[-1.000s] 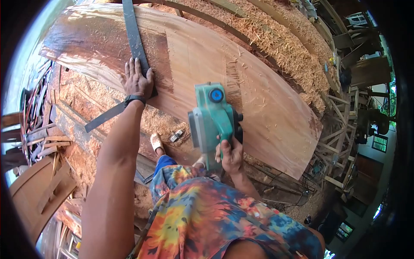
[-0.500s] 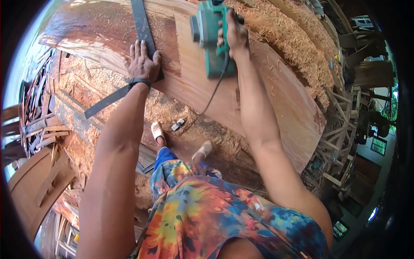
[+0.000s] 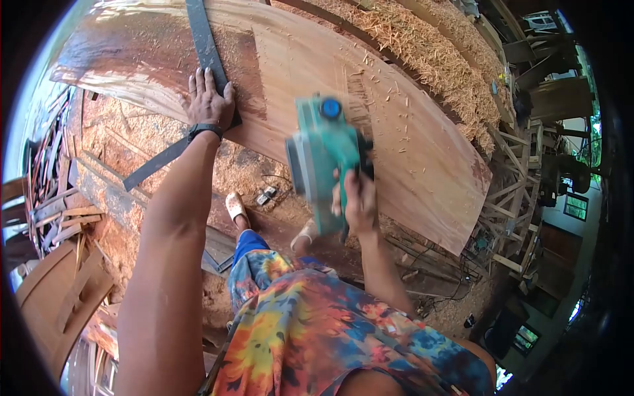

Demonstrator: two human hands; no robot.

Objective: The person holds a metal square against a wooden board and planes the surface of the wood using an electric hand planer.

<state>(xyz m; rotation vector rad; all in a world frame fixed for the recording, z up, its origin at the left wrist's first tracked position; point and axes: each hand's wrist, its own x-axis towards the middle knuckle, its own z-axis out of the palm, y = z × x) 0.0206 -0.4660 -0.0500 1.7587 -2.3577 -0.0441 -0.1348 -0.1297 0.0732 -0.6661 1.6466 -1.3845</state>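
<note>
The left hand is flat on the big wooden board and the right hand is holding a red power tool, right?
Not quite: the power tool is green, not red, as the head view shows. The right hand does hold it, and the left hand is flat on the big wooden board.

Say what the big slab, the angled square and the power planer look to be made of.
Slab: bare wood, judging by its visible grain and reddish-brown color. Square: probably metal, dull dark gray, with thin, flat, straight-edged arms. Planer: apparently a teal molded plastic body; blur leaves its finish uncertain.
</note>
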